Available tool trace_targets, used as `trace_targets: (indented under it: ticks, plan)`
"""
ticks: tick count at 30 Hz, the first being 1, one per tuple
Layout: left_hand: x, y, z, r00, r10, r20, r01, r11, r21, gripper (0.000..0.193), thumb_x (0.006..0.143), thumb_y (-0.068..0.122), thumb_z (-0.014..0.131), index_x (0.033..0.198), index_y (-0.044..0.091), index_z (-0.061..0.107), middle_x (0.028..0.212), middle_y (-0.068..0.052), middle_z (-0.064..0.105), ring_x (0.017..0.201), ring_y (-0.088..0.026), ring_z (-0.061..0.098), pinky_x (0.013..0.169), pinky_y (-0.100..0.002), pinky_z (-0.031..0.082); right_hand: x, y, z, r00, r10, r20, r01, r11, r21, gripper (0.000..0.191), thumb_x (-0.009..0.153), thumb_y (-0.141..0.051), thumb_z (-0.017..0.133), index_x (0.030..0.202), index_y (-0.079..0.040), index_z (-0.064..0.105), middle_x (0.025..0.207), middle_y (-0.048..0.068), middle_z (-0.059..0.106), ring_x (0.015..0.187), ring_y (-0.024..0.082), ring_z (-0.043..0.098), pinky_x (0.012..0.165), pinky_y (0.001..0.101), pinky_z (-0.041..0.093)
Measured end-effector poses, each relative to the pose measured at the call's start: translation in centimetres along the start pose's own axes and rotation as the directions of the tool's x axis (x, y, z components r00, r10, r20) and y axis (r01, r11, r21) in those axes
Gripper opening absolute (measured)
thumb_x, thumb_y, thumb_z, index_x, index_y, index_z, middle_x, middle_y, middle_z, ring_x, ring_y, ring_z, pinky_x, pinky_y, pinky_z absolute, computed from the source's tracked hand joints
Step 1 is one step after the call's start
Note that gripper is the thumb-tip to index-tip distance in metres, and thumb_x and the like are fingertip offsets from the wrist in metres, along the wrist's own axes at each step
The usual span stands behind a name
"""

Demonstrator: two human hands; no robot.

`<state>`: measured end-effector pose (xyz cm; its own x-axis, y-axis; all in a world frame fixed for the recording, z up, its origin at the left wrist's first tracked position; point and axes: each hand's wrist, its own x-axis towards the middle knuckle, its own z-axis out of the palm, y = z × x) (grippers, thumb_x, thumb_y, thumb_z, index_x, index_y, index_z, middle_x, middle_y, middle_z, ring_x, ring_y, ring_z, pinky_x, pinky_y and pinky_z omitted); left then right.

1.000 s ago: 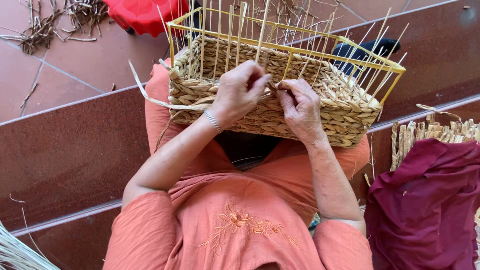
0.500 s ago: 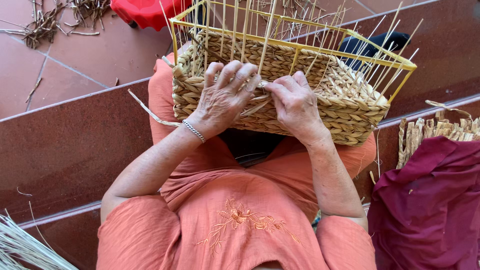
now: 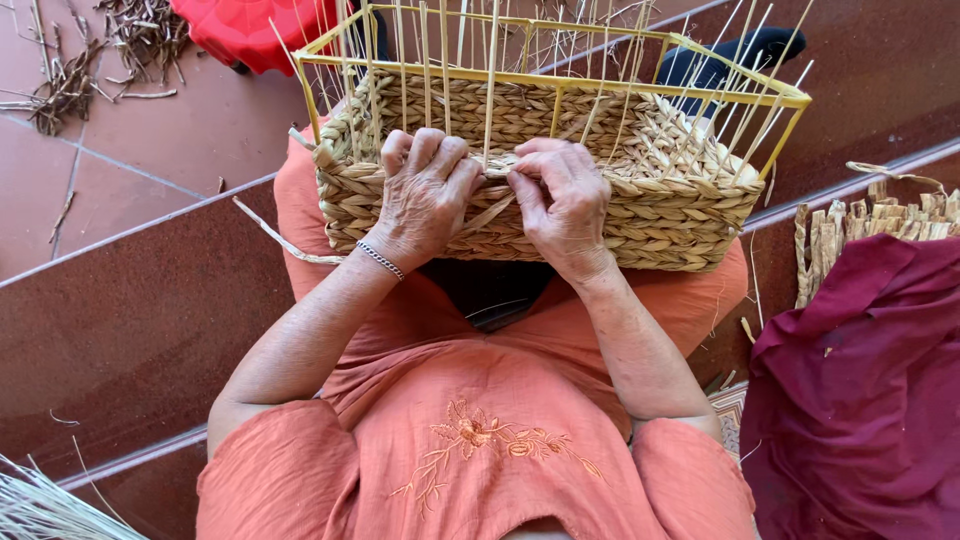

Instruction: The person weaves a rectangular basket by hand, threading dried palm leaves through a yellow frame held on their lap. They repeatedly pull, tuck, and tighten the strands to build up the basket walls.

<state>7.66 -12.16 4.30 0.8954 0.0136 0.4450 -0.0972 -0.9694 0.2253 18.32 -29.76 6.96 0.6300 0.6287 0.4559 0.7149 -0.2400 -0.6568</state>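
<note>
1. Two bare hands work at the near wall of a half-woven basket (image 3: 560, 215) that rests on the lap of a seated person in orange clothing. The basket is long from left to right, with its near wall facing the person.

2. The left hand (image 3: 420, 195) lies flat over the top edge of the near wall, fingers curled over the weave. Its grip is loose and I cannot tell whether it pinches anything.

3. The right hand (image 3: 562, 200) sits just beside it, fingertips pinched narrow on a flat pale strand (image 3: 490, 212) that runs diagonally down and to the left between the two hands.

4. The strand's working end lies between both hands, right at the top of the weave. The right hand is the one holding it; the left is touching the weave next to it.

5. Thin upright stakes (image 3: 492, 80) rise from the weave inside a yellow wire frame (image 3: 560, 78); one stake stands directly between the hands.

6. Compared with half a second earlier, the left hand has drawn its spread fingers together and the two hands have closed in toward each other.

7. Nearby: a dark red cloth (image 3: 860, 390) at right, a red object (image 3: 255, 28) beyond the basket, and loose dried fibres (image 3: 60, 85) on the tiled floor.
</note>
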Motion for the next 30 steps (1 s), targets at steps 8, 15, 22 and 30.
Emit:
trace_targets:
  ticks: [8,15,22,30]
  plan:
    - [0.0,1.9,-1.5,0.999,0.01,0.038,-0.016,0.985,0.173,0.019,0.092,0.023,0.074,0.101,0.008,0.067,0.114,-0.007,0.059,0.113,-0.026,0.053,0.098,-0.043,0.037,0.0,0.4,1.0,0.997,0.081,0.014,-0.08,0.993,-0.082,0.012,0.094,-0.003,0.078,0.094,-0.006,0.067,0.087,0.005,0.07,0.08,0.026,0.063,0.072,0.0393,0.05]
    - [-0.6,0.6,-1.4,0.979,-0.181,0.095,0.199,0.95,-0.242,0.022,0.094,0.019,0.085,0.098,0.01,0.065,0.093,-0.008,0.063,0.092,-0.03,0.06,0.082,-0.045,0.041,-1.4,-0.9,-2.7,0.989,0.107,-0.098,-0.102,0.993,0.056,0.019,0.091,-0.002,0.075,0.11,-0.002,0.069,0.089,0.009,0.07,0.076,0.022,0.065,0.07,0.0362,0.054]
    - [-2.2,0.6,-3.3,0.95,-0.244,0.193,0.292,0.914,-0.28,0.019,0.105,0.017,0.087,0.095,0.013,0.071,0.082,0.0,0.06,0.085,-0.019,0.059,0.085,-0.035,0.039,-11.0,5.4,-14.4,0.71,0.449,-0.542,-0.392,0.892,0.225,0.007,0.1,-0.002,0.066,0.106,-0.004,0.071,0.091,0.007,0.075,0.074,0.009,0.068,0.06,0.0223,0.056]
    - [-3.7,1.3,-2.9,0.947,-0.267,0.18,0.301,0.933,-0.2,0.018,0.102,0.017,0.086,0.095,0.014,0.069,0.085,0.002,0.06,0.087,-0.018,0.058,0.085,-0.034,0.039,-18.7,18.0,-23.1,0.664,0.565,-0.49,-0.728,0.338,-0.597,0.015,0.094,-0.016,0.072,0.107,-0.009,0.073,0.1,0.017,0.07,0.085,0.042,0.069,0.07,0.0532,0.053]
